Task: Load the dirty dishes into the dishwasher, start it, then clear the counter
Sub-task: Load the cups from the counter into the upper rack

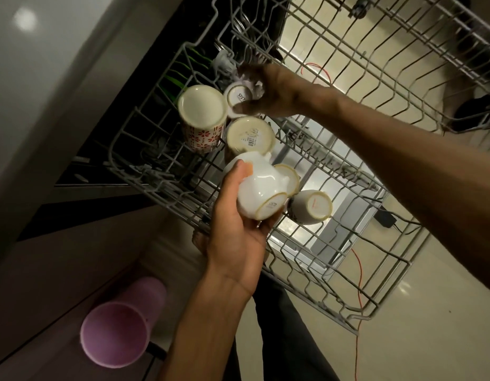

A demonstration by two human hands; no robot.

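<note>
Pale glossy floor tiles [419, 312] show through the wire grid of the pulled-out upper dishwasher rack [345, 273], which fills most of the view. Left hand [235, 232] curls its fingers and thumb round two white gold-rimmed cups [261, 192] held together, bases turned away from the palm, so they are already tipped for going in mouth-down. Right hand [265, 92] reaches across the rack and grips a small cup [237, 99] by its side, base up, setting it beside the others; blur hides exactly how the fingertips lie. Just beside it stand a red-flowered mug [202, 119] and a cream mug with a barcode sticker [250, 137], both upside down, likely so that water drains. Nearer the front, a white mug [311, 206] lies tilted on the wires. Off to the left, a lilac plastic tumbler [117, 331] waits on the dark desk [46, 284], probably next in line. Loading looks only partly done, with much of the rack unfilled.
</note>
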